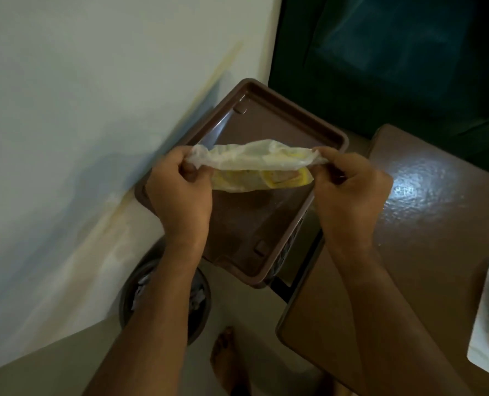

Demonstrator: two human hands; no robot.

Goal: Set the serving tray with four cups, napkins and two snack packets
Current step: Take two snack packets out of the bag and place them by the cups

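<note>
1. The left hand pinches one end of a clear plastic bag.
2. The right hand pinches its other end.
3. The bag is stretched above the brown tray.

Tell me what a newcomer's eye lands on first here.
First, the plastic bag stretched between the left hand and right hand at centre frame, yellow showing inside. Right beneath it lies the brown tray, bare, beside the pale wall. A glare patch shines on the brown table to the right.
</note>
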